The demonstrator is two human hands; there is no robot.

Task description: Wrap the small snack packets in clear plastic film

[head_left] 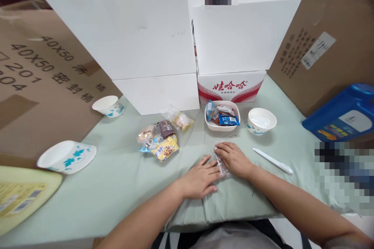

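Note:
A crinkled clear plastic packet point(222, 165) lies flat on the cloth-covered table in front of me; what it contains is hard to make out. My left hand point(201, 177) rests palm down, fingers spread, with its fingertips touching the packet's left edge. Over the packet's upper right part lies my right hand point(233, 157), its fingers stretched across the plastic and covering much of it. Beyond the hands, a white bowl point(222, 127) holds several wrapped snacks, among them a blue packet point(229, 120). To the left sits a group of snack packets, including a yellow cookie packet point(165, 148).
A white utility knife point(272, 160) lies right of my right hand. Paper bowls point(261, 121) stand at right and left. Blue point(344, 113) and yellow point(26, 194) bottles flank the table. White panels and cardboard boxes point(327, 46) enclose it. Part of a person shows behind.

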